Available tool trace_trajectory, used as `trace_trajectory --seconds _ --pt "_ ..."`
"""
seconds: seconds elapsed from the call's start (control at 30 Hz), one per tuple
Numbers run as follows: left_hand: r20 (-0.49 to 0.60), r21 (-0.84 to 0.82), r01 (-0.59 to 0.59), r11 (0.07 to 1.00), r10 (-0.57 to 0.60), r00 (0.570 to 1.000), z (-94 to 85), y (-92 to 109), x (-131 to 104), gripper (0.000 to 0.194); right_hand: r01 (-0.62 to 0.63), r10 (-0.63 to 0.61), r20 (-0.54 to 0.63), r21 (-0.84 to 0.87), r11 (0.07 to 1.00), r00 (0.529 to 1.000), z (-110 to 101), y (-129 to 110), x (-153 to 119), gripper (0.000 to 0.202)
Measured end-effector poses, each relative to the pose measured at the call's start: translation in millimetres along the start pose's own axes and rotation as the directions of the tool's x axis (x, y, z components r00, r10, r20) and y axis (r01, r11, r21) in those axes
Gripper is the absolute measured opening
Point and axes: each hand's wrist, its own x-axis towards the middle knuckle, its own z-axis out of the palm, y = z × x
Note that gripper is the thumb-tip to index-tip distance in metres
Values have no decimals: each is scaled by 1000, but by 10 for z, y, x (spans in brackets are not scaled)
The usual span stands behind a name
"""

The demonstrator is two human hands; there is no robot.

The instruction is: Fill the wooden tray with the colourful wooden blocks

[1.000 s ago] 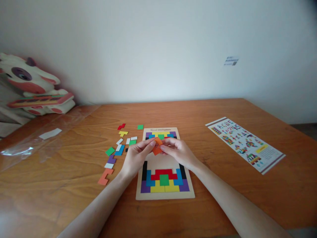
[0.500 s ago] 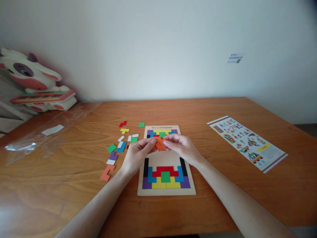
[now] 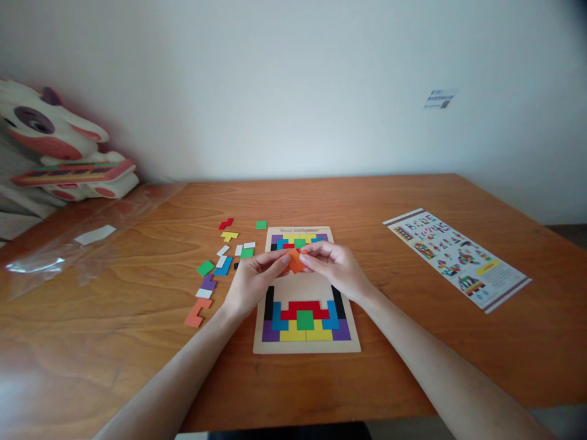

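Note:
An orange piece (image 3: 296, 261) is held above the middle of the wooden puzzle board (image 3: 307, 348). My left hand (image 3: 257, 275) pinches its left side and my right hand (image 3: 334, 267) pinches its right side. Coloured pieces fill the near end of the board, with a green square (image 3: 305, 319) inside a red piece (image 3: 305, 305). More coloured pieces show at the far end, partly hidden by my hands. Bare wood shows in the board's middle.
Loose pieces lie left of the board, among them a yellow one (image 3: 230, 236) and an orange one (image 3: 198, 312). A printed sheet (image 3: 458, 256) lies right. Clear plastic wrap (image 3: 92, 244) and a cow-shaped toy keyboard (image 3: 77, 174) are at the left.
The orange piece has turned between my fingers and now shows a different outline. Both hands still hold it above the board. The whole view has shifted slightly.

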Motion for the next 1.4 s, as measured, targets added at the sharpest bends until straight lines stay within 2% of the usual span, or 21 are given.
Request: trace_trajectory --seconds 0.2,0.37,0.43,0.5,0.6,0.63,0.7,0.77,0.87,0.93,1.0,1.1,1.2,1.27,1.3,1.4 --pt "-46 85 -92 992 96 994 -11 -44 16 34 97 -102 -84 -61 993 991 -14 -30 -1 30" --pt "-61 4 -68 998 68 996 -7 -21 24 32 63 -64 -32 -6 998 997 78 -29 -23 34" --pt "-101 -62 -68 996 62 993 -32 26 35 32 116 -116 -78 -11 993 990 57 -55 -11 36" --pt "-158 -136 -84 987 62 985 -77 90 53 32 216 -223 -209 -57 975 952 -41 -91 23 37" --pt "-235 -195 -115 974 68 970 -150 167 87 37 286 -337 -456 -179 941 824 -300 -118 101 34" --pt "-251 -199 -119 973 66 966 -166 178 96 39 281 -339 -498 -190 941 798 -391 -113 127 34" --pt "-260 -203 -106 973 50 964 -178 174 107 41 263 -326 -554 -192 945 766 -538 -88 165 34" --pt "-240 -191 -85 978 37 970 -170 144 106 43 245 -316 -564 -201 949 762 -607 -61 177 34" --pt "-191 -92 -85 992 66 979 -151 88 89 43 238 -343 -483 -266 934 806 -567 -54 144 33" --pt "-146 -10 -94 996 91 985 -142 62 73 43 265 -384 -354 -341 902 853 -484 -71 97 31" --pt "-92 49 -82 995 86 992 -131 52 54 42 325 -433 -169 -439 838 886 -390 -92 38 30" --pt "1 118 -36 992 36 999 -105 60 23 41 460 -460 145 -541 704 876 -260 -115 -51 37" --pt "71 179 -24 984 12 997 -79 74 -4 40 534 -418 333 -541 649 845 -145 -131 -120 42" --pt "93 205 -30 978 11 996 -67 79 -18 40 517 -380 351 -536 668 856 -80 -142 -148 36" --pt "102 214 -33 976 11 995 -63 80 -24 39 482 -357 326 -525 701 875 -54 -147 -156 31" --pt "121 233 -56 971 29 992 -51 76 -38 37 273 -207 195 -429 861 959 -25 -157 -160 24"
